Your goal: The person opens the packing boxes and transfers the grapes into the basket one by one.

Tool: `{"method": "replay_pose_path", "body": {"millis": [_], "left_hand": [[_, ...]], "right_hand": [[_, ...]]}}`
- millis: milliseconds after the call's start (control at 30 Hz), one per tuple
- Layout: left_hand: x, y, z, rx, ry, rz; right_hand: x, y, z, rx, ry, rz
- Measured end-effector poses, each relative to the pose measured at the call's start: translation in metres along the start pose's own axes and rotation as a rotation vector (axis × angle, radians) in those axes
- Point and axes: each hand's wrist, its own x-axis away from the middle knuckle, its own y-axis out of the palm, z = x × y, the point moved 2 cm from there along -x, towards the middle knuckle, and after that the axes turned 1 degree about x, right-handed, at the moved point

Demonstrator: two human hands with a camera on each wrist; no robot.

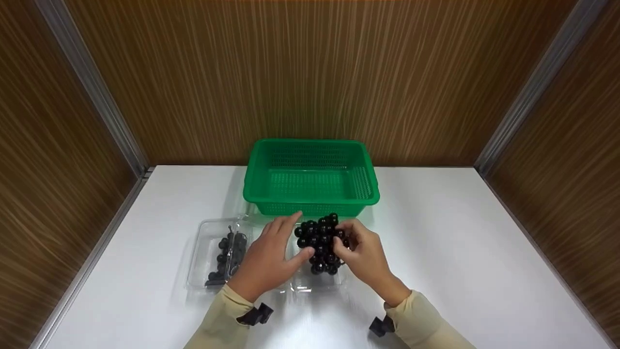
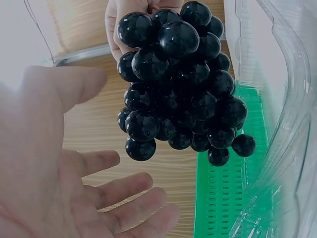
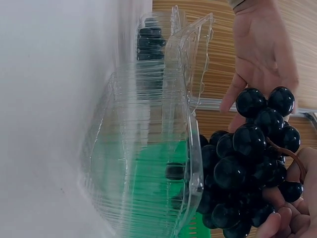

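A bunch of black grapes (image 1: 319, 242) hangs from my right hand (image 1: 362, 252), whose thumb and fingers grip its right side. In the right wrist view a brown stem (image 3: 290, 154) curves out of the grapes beside that hand. My left hand (image 1: 271, 259) is to the left of the bunch with its fingers spread and straight; the left wrist view shows a gap between its palm and the grapes. Below the bunch stands a clear plastic clamshell box (image 3: 148, 139). Another clear box (image 1: 201, 257), left of my left hand, has dark grapes (image 1: 223, 259) in it.
A green perforated basket (image 1: 310, 199) stands behind the boxes, near the brown wood-grain back wall (image 1: 310, 72). Everything rests on a white tabletop (image 1: 436, 242), with wood-grain panels at both sides.
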Motion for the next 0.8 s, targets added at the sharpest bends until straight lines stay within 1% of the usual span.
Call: {"method": "replay_pose_path", "body": {"millis": [233,467,800], "left_hand": [[0.0,0.0,0.0,0.009,-0.003,-0.006],[0.0,0.0,0.001,0.01,-0.001,-0.007],[0.0,0.001,0.0,-0.006,-0.005,-0.006]], "right_hand": [[0.0,0.0,-0.002,-0.003,-0.011,0.004],[-0.005,-0.005,-0.035,0.005,-0.008,0.039],[-0.006,-0.006,-0.037,0.001,0.002,0.034]]}}
